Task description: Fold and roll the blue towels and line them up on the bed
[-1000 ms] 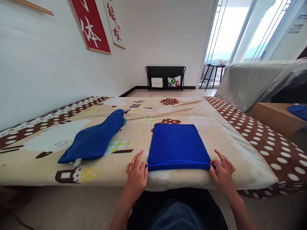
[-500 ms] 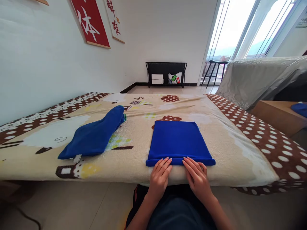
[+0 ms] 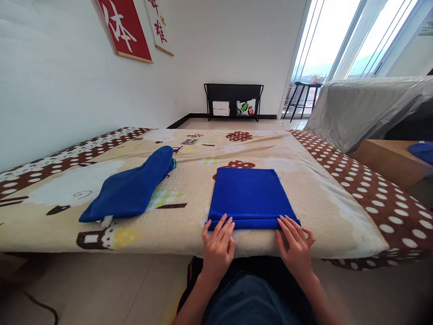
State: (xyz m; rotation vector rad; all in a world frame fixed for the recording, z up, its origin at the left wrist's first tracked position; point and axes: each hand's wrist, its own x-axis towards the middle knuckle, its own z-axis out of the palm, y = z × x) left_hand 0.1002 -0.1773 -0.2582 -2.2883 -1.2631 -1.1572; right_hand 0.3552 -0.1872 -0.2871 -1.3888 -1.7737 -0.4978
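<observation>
A bright blue folded cloth [image 3: 248,192] lies flat on the patterned blanket [image 3: 189,180], its near edge turned over into a narrow roll. My left hand [image 3: 218,241] rests on the left part of that roll, fingers stretched out and slightly spread. At the right end, my right hand [image 3: 296,239] touches the roll with its fingers extended and the thumb apart. Neither hand is closed round the fabric. To the left lies a crumpled darker blue cloth [image 3: 130,189] with a white tag [image 3: 107,221] at its near edge, apart from both hands.
The bed's near edge runs just in front of my body. Along the right side are a cardboard box [image 3: 382,158] with a blue item [image 3: 422,151] on it and plastic-covered furniture [image 3: 365,104]. A black rack [image 3: 233,92] and a stool [image 3: 304,97] stand farther back.
My hands have moved apart along the roll, left hand leftward and right hand rightward, and their fingers have spread. The near edge shows a slightly broader fold. The darker cloth stays put.
</observation>
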